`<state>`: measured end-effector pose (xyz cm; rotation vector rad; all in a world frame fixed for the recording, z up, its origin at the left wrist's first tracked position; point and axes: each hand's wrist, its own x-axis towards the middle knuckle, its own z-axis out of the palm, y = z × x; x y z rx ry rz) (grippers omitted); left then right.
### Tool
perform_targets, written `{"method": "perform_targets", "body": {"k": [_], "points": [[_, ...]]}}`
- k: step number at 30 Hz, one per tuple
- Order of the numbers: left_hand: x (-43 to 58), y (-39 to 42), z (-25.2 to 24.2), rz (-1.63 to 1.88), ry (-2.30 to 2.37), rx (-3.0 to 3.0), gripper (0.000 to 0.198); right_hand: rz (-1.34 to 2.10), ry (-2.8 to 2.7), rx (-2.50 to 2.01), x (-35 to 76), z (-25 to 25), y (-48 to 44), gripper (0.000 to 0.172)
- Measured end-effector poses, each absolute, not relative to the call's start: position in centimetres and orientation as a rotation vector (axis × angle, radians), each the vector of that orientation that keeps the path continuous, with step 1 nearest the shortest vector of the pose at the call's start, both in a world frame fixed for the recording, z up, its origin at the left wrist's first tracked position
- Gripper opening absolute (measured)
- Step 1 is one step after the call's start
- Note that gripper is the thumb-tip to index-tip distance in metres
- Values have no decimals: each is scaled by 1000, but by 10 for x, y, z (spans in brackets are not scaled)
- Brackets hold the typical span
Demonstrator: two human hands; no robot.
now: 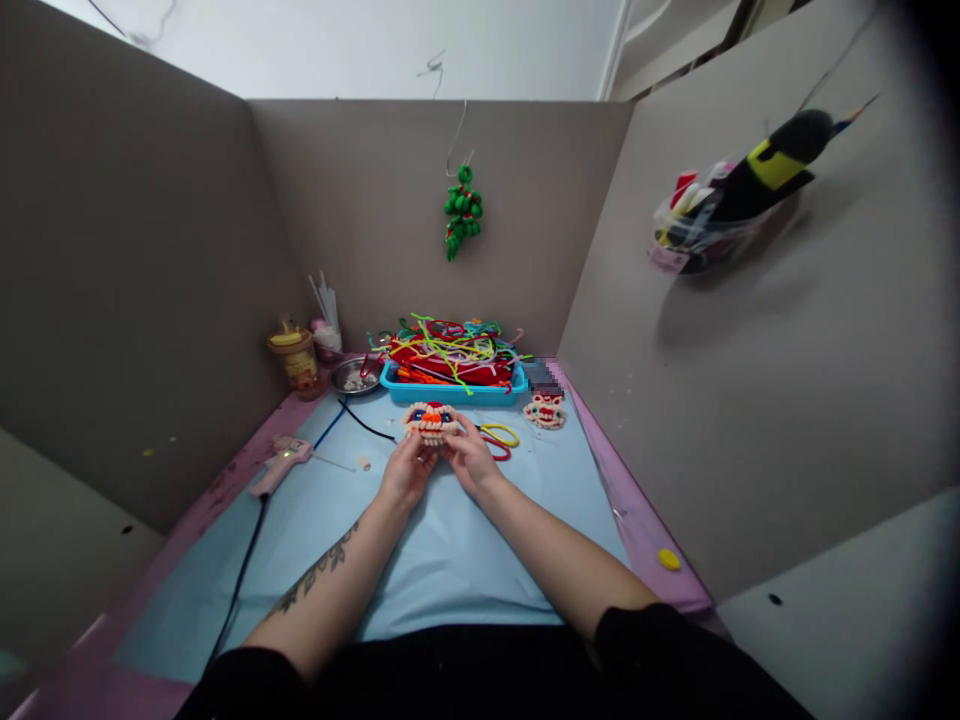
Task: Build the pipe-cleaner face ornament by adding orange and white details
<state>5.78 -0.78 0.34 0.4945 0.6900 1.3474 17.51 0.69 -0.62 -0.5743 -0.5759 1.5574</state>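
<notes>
A fuzzy lion-head craft (430,422), cream with red, orange and blue parts, is held up between both hands over the blue sheet. My left hand (409,468) is closed on its lower left edge. On the lower right, the fingers of my right hand (469,455) grip its rim. Just beyond the right hand lie scissors (502,440) with yellow and red handles, their blades hidden. A similar cream and red craft (545,411) rests farther right. To the left, a pink glue gun (281,465) lies with its cable running toward me.
A blue tray (450,394) heaped with coloured fuzzy stems stands at the back. Beside it are a metal bowl (357,377), a drink cup (298,365) and a dark blurred rectangle (544,376). Grey panels enclose three sides. A green ornament (463,212) and a tool pouch (720,205) hang there.
</notes>
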Motion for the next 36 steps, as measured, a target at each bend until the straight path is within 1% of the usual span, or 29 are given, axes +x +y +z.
{"method": "perform_targets", "body": {"k": [6, 10, 15, 21, 30, 36], "points": [[62, -11, 4, 1340, 676, 496, 31, 1487, -568, -614, 168, -4, 6, 61], [62, -10, 2, 1328, 709, 496, 30, 1446, -598, -610, 168, -5, 7, 60], [61, -7, -1, 1319, 782, 449, 23, 1408, -662, -620, 165, -3, 8, 55], [60, -7, -2, 1318, 796, 467, 24, 1399, -706, -597, 165, -1, 7, 49], [60, -9, 0, 1311, 746, 517, 25, 1455, -637, -577, 173, -4, 9, 55], [60, -9, 0, 1306, 722, 547, 35, 1453, -659, -623, 173, -6, 9, 61]]}}
